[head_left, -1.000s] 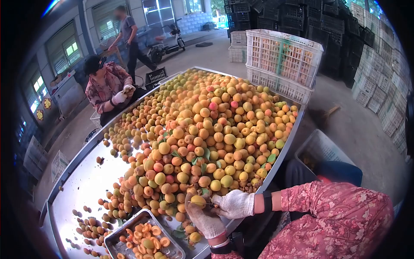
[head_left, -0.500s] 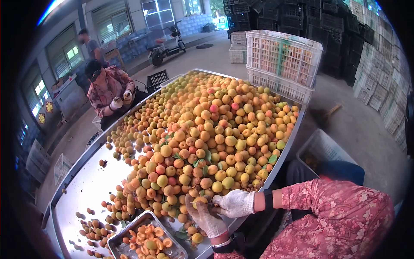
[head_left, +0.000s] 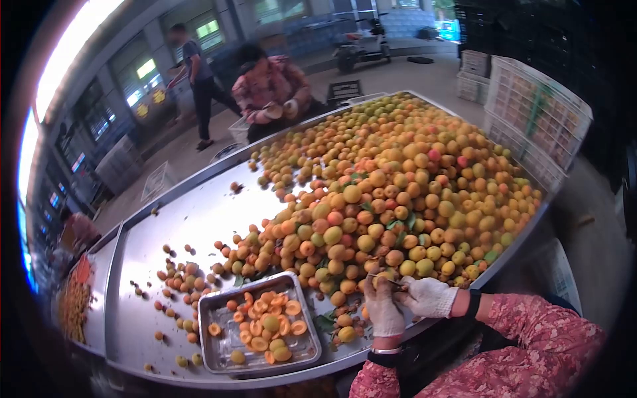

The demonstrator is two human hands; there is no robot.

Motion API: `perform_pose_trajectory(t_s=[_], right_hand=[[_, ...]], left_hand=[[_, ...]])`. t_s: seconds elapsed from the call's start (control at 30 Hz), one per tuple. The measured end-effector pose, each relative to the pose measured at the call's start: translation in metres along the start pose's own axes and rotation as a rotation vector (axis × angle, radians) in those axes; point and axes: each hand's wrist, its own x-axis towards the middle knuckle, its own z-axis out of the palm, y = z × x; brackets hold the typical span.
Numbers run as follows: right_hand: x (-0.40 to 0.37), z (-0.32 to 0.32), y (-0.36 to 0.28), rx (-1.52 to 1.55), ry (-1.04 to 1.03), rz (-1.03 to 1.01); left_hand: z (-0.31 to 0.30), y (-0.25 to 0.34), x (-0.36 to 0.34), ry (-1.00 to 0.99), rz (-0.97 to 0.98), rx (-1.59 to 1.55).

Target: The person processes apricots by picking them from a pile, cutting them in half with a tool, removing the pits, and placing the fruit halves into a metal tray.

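Note:
My left hand (head_left: 383, 310), in a white glove, is closed around an apricot (head_left: 381, 281) at the near edge of the metal table. My right hand (head_left: 430, 296), gloved too, is closed on a small thin knife (head_left: 393, 283) held against that fruit; its handle is mostly hidden by the fingers. Just beyond both hands lies a large heap of apricots (head_left: 398, 199), orange to yellow-green, with a few leaves. Left of my hands stands a metal tray (head_left: 215, 355) holding cut apricot halves (head_left: 262, 318) and some whole fruit.
Across the metal table (head_left: 156, 225) a co-worker (head_left: 272, 89) in a patterned top sits with gloved hands together. Another person (head_left: 199, 79) walks behind. White crates (head_left: 541, 113) are stacked at the far right; a parked scooter (head_left: 361, 50) stands at the back.
My view has swung left, so the table and tray appear further right and more of the table's left end shows. Both hands still hold the apricot and knife together.

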Motion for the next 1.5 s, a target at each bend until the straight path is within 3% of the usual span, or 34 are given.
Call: perform_pose_trajectory(t_s=[0.03,0.1,0.17,0.2,0.23,0.33,0.43,0.5,0.63,0.73,0.87,0.93,1.03,1.27,1.43,1.5], right_hand=[[0.001,0.004,0.004,0.027,0.015,-0.016],[0.003,0.012,0.011,0.0,0.046,-0.047],[0.002,0.008,-0.001,-0.052,0.017,-0.005],[0.002,0.015,0.003,-0.05,0.028,-0.003],[0.002,0.022,0.007,-0.049,0.038,-0.005],[0.004,0.018,-0.001,-0.005,0.05,0.027],[0.004,0.009,-0.002,0.129,0.048,0.038],[0.003,0.008,0.003,0.104,0.073,-0.01],[0.001,0.008,0.002,0.141,0.082,-0.083],[0.001,0.021,0.012,-0.046,0.067,-0.017],[0.004,0.018,0.006,0.033,0.039,0.016],[0.005,0.011,0.004,0.092,0.039,-0.015],[0.004,0.0,-0.001,0.187,-0.017,-0.015],[0.005,0.006,0.005,0.026,-0.021,-0.016],[0.003,0.021,0.016,0.052,-0.025,-0.025],[0.006,0.036,0.038,0.34,0.032,-0.17]], left_hand=[[0.002,-0.001,0.0,0.031,0.061,0.048],[-0.004,0.001,-0.003,0.032,-0.023,0.112],[-0.014,-0.025,0.004,0.008,-0.318,-0.551],[-0.015,-0.021,0.004,-0.002,-0.464,-0.645],[-0.011,-0.012,0.001,0.023,-0.477,-0.594],[-0.016,-0.022,0.009,-0.079,-0.433,-0.555],[-0.019,-0.023,0.012,-0.028,0.049,0.225],[-0.009,-0.019,0.01,0.059,-0.008,0.195],[-0.011,-0.025,0.009,-0.024,-0.042,-0.008],[-0.017,-0.041,0.014,0.018,-0.372,-0.622],[-0.013,-0.026,0.009,0.02,-0.315,-0.522],[-0.015,-0.023,0.011,-0.081,-0.199,-0.328],[-0.009,-0.011,0.008,-0.089,-0.203,-0.372],[-0.01,-0.019,0.009,-0.093,-0.185,-0.463],[-0.012,-0.022,0.009,0.022,-0.254,-0.324],[-0.011,-0.021,0.008,0.009,-0.243,-0.287]])
